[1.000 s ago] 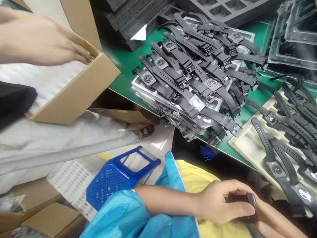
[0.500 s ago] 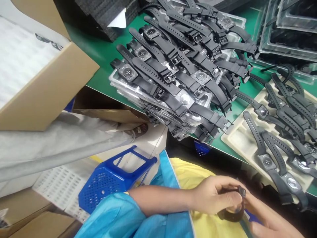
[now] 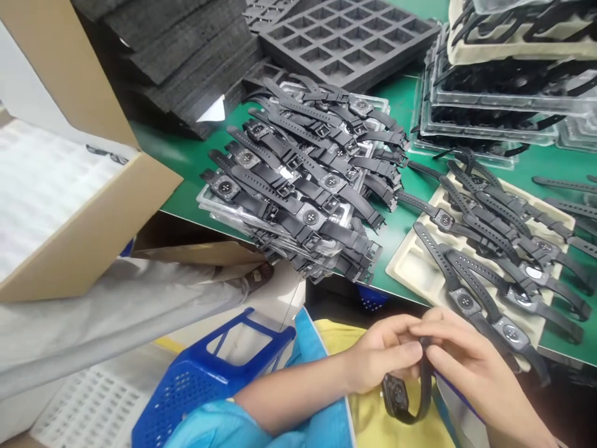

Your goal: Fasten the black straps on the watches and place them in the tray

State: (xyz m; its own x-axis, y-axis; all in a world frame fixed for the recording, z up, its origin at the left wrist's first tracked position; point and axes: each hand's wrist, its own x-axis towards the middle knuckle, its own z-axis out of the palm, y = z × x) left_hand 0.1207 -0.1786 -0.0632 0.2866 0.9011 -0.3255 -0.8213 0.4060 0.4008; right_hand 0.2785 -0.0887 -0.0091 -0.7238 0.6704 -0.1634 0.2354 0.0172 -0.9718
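A black smartwatch (image 3: 396, 398) hangs in a loop over my lap, its case low and its strap curving up into my fingers. My left hand (image 3: 385, 354) pinches the strap near its top from the left side. From the right, my right hand (image 3: 466, 358) closes on the same strap, fingertips meeting those of the left. The strap ends are partly hidden behind the fingers. Just beyond my hands, a beige tray (image 3: 405, 267) bears several similar watches (image 3: 466, 302) lying face down with straps stretched out.
Stacked clear trays (image 3: 219, 208) full of watches stand on the green table (image 3: 172, 155). Behind are black foam trays (image 3: 345, 37); more loaded trays (image 3: 494, 99) rise at back right. An open carton (image 3: 93, 224) is at left, a blue stool (image 3: 205, 367) below, beside a person's leg (image 3: 140, 298).
The view has tilted up, showing more of the table. My right hand has come in to meet the left at the strap, and the watch case now hangs in plain sight.
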